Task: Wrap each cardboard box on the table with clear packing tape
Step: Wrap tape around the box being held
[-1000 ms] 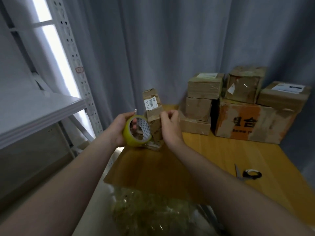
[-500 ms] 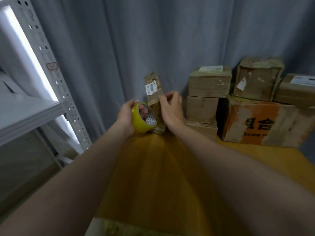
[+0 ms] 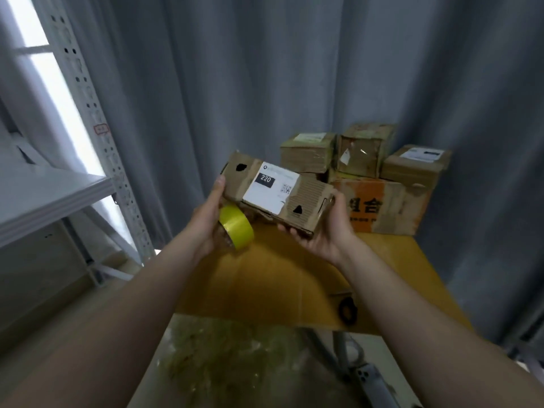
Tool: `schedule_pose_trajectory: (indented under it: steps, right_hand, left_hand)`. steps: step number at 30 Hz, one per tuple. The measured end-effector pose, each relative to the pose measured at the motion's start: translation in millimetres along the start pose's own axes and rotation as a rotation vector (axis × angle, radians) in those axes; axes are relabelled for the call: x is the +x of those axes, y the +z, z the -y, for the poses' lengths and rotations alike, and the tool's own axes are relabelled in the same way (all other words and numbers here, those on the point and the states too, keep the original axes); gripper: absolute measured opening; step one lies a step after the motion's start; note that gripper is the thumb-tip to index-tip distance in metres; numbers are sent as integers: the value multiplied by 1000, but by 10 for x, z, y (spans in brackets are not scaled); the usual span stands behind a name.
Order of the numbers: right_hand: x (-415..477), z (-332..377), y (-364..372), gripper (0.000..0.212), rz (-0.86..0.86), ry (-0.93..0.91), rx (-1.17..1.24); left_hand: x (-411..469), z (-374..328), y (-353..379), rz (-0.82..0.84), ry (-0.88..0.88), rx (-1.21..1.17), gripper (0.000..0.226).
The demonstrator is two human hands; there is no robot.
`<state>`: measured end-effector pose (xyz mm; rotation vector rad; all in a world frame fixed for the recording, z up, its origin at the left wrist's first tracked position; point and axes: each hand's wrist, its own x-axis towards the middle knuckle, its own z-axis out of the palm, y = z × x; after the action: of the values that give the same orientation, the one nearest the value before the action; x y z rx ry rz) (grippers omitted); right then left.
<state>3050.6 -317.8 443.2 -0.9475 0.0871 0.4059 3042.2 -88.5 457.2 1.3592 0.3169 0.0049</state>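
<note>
Both hands hold one flat cardboard box (image 3: 276,192) in the air above the wooden surface (image 3: 265,278), tilted with its right end lower; its broad face points up and carries a white label printed with "220" and a small square code, and a dark hole shows near each end. The left hand (image 3: 206,222) has its fingers curled round a yellow roll of tape (image 3: 237,231), which sits just under the box's left end, while the thumb of that hand reaches up against that end. The right hand (image 3: 323,231) grasps the box's right end, palm beneath and thumb up its side. Whether any tape runs from the roll to the box cannot be made out. At the back of the surface, close to the grey curtain (image 3: 265,69), stands a pile of boxes (image 3: 363,150); three small ones sit on or against a large box with orange print (image 3: 382,207). A black loop (image 3: 348,312) lies on the surface beside the right forearm; a white metal shelf (image 3: 59,187) stands at the left; a crumpled clear bag (image 3: 220,357) lies below the near edge.
</note>
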Motion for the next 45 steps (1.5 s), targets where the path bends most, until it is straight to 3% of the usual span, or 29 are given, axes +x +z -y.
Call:
schedule_pose_trajectory:
  steps: [1, 6, 10, 14, 19, 25, 28, 30, 32, 36, 39, 42, 45]
  right_hand:
    - [-80, -12, -74, 82, 2, 36, 4]
    - [-372, -37, -394, 82, -24, 142, -54]
    - [-556, -119, -680, 74, -242, 192, -533]
    - [-657, -188, -967, 51, -177, 419, -835]
    - [-491, -173, -1060, 31, -283, 232, -863]
    - [-95, -18, -1191, 23, -478, -112, -964]
    - [-61, -76, -1160, 40, -307, -341, -1002]
    - [-90, -155, -1088, 79, -51, -321, -1073]
    - [-63, -257, -1056, 96, 88, -290, -1258]
    - [2, -347, -1050, 79, -1, -367, -1277]
    - [-41, -364, -1033, 78, -15, -363, -1301]
    - [-148, -380, -996, 80, 8, -331, -1332]
    - [-285, -395, -964, 81, 147, -304, -1409]
  left_hand:
    - [-99, 31, 34, 18, -24, 3, 85]
    - [-403, 222, 235, -70, -57, -60, 46]
    - [-481, 316, 309, -177, -105, -153, 46]
    - [-461, 392, 286, -265, -100, -208, 51]
    - [-405, 528, 284, -266, -207, -214, 35]
    - [-242, 617, 362, -300, -223, -183, 47]
    - [-185, 610, 428, -320, -213, -155, 46]
    - [-191, 602, 445, -311, -224, -111, 42]
    - [-251, 581, 445, -270, -244, -60, 35]
    - [-407, 481, 312, -287, -236, 1, 28]
    - [-498, 449, 68, -399, -220, -38, 44]
    - [-666, 392, -74, -450, -43, -106, 42]
    - [-942, 293, -17, -331, 181, 40, 21]
